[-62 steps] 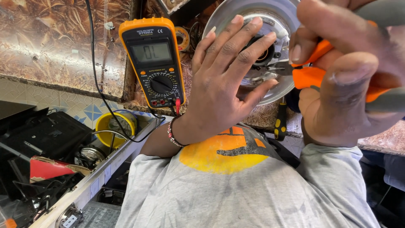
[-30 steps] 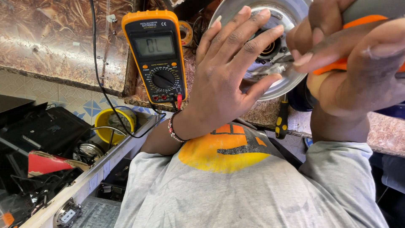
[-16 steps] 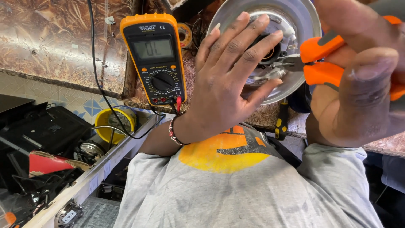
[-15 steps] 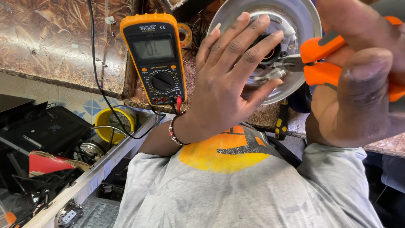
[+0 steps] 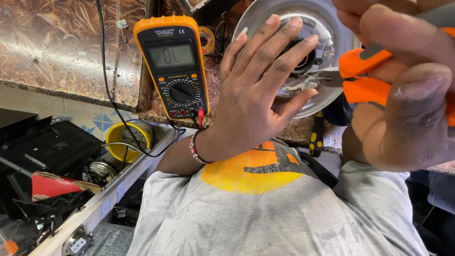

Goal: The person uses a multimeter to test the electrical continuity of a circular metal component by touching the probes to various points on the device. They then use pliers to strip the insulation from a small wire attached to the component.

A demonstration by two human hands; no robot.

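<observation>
My left hand (image 5: 256, 90) cups a round silver reflector dish (image 5: 327, 28) from the front, fingers spread over its dark central fitting. My right hand (image 5: 407, 99), very close to the camera, grips orange-handled pliers (image 5: 365, 78). The pliers' metal jaws (image 5: 324, 78) reach into the middle of the dish by my left fingertips. A beaded bracelet (image 5: 194, 148) is on my left wrist. What the jaws touch is hidden behind my fingers.
An orange multimeter (image 5: 173, 66) leans on the brown worktop edge, with a black lead (image 5: 113, 109) hanging down. A yellow tub (image 5: 127, 137) and black gear fill a box at left. A yellow-black screwdriver (image 5: 315, 137) lies under the dish.
My right hand with the pliers has shifted from high at the right rim down toward the dish centre. My left hand stays on the dish.
</observation>
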